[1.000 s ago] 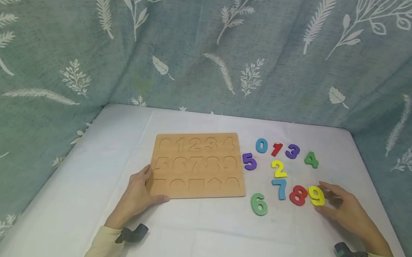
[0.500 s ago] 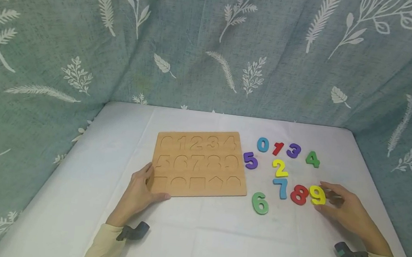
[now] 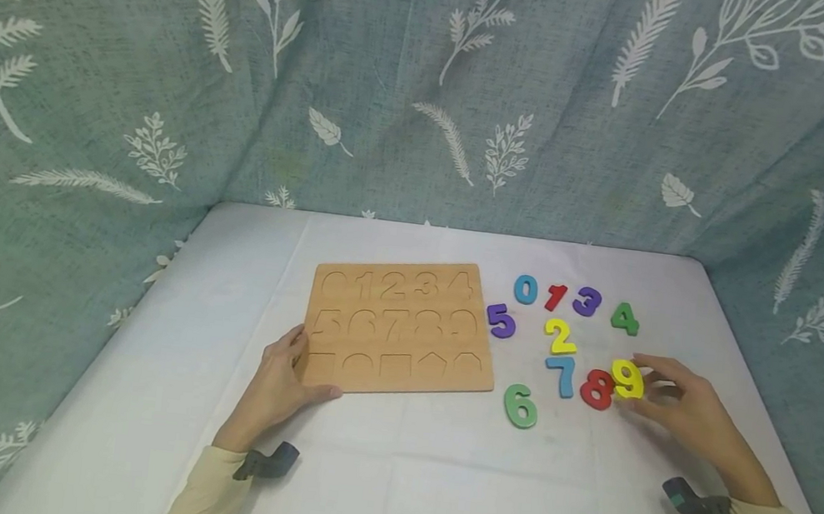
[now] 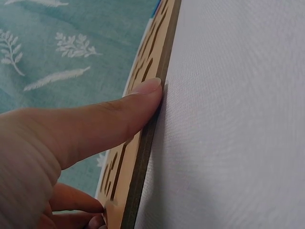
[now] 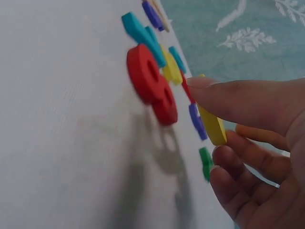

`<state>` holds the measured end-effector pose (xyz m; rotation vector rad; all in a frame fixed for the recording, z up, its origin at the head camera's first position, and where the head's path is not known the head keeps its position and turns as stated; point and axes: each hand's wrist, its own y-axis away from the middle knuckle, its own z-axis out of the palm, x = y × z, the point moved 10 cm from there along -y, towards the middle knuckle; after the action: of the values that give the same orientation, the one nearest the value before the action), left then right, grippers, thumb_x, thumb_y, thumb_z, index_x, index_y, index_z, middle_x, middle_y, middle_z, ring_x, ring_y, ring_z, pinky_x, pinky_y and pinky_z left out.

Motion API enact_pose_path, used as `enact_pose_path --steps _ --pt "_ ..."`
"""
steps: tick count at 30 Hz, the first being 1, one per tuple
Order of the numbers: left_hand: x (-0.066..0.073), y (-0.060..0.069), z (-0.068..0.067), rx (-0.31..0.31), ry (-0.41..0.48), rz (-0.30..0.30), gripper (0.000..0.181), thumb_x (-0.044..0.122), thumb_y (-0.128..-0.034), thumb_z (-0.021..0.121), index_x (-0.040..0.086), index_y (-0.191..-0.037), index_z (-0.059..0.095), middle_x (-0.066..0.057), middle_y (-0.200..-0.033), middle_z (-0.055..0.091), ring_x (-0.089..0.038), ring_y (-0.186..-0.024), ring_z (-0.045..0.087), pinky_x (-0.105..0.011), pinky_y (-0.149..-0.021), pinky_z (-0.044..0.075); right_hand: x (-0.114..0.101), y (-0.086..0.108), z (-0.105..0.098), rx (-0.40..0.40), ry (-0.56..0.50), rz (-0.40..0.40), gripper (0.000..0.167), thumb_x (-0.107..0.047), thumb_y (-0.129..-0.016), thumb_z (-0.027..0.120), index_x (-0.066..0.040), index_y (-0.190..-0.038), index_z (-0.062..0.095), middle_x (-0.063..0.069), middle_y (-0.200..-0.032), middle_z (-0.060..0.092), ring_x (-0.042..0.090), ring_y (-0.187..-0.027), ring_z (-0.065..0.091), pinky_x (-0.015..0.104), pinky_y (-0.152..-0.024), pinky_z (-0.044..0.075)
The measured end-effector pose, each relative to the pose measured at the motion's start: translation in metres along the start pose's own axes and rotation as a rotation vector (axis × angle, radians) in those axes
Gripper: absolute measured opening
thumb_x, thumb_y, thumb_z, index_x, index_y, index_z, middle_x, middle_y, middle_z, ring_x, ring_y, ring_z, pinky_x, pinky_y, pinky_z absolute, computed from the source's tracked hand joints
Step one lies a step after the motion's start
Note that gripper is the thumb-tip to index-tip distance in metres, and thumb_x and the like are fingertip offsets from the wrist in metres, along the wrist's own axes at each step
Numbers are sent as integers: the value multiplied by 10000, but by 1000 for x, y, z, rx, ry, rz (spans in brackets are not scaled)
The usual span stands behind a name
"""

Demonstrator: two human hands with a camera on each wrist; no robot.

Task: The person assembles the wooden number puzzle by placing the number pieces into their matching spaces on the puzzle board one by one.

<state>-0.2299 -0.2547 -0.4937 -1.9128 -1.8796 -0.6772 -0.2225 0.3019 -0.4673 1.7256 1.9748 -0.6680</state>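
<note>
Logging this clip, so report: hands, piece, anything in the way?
Left hand holds board at corner. Right hand pinches 9, off table. Between 9 and board: 8 and 7.

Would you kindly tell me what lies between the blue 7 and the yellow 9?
The red 8, seen in the head view; the right hand holds the yellow 9.

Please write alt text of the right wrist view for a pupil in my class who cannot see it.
A right hand pinches a thick yellow number nine above a white cloth. Nearby lies a thick red number eight, with more coloured number pieces beyond and a leaf-printed teal cloth behind.
</note>
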Motion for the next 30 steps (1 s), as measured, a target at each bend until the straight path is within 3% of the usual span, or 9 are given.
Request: enact_pose_path --steps 3,13,16,20,22,29,30 --pt "-1 0 0 -7 -6 -7 1208 479 -732 923 -143 -1551 289 -286 -1680 229 -518 -1517 250 -646 -1222 314 -7 -4 -1 -9 -17 3 688 -187 -834 874 -45 -1437 575 226 -1361 621 352 -1096 628 -13 -806 442" --pt "-6 1 -1 -11 -19 -22 1221 500 -731 917 -139 -1555 281 -280 -1688 208 -513 -1521 242 -642 -1228 305 -42 -19 -4 -10 -52 -34 672 -181 -846 860 -26 -1438 582 215 -1362 627 346 -1096 633 13 -841 442" --pt "-6 1 -2 -13 -16 -21 1226 509 -730 915 -141 -1554 280 -282 -1687 206 -513 -1521 239 -648 -1226 304 -47 -24 -2 -24 -44 -6 671 -208 -860 846 -43 -1451 575 210 -1389 608 339 -1125 617 62 -856 473" --pt "-7 1 -1 -22 2 -27 1237 521 -732 910 -140 -1558 269 -263 -1700 189 -500 -1537 215 -648 -1236 286 -55 -28 -2 -20 -68 4 648 -237 -870 842 -55 -1439 591 201 -1400 604 332 -1131 607 247 -906 577" --pt "-7 1 -1 -26 12 -28 1243 526 -730 910 -139 -1559 265 -252 -1707 180 -496 -1545 202 -646 -1241 278 -59 -30 -3 -7 -82 -6 630 -229 -868 844 -64 -1427 606 190 -1389 613 323 -1121 608 272 -916 583" --pt "-6 -1 2 -38 21 -31 1241 527 -738 905 -127 -1568 255 -235 -1717 165 -485 -1558 181 -645 -1246 268 -70 -36 -1 -14 -110 -1 661 -207 -862 849 -56 -1449 586 198 -1354 603 338 -1117 593 575 -999 560" --pt "-6 -1 3 -40 20 -35 1241 529 -740 903 -125 -1570 252 -232 -1718 161 -482 -1560 177 -646 -1246 266 -70 -37 0 -19 -110 5 666 -217 -863 847 -52 -1452 582 197 -1358 596 334 -1116 589 571 -1000 559"
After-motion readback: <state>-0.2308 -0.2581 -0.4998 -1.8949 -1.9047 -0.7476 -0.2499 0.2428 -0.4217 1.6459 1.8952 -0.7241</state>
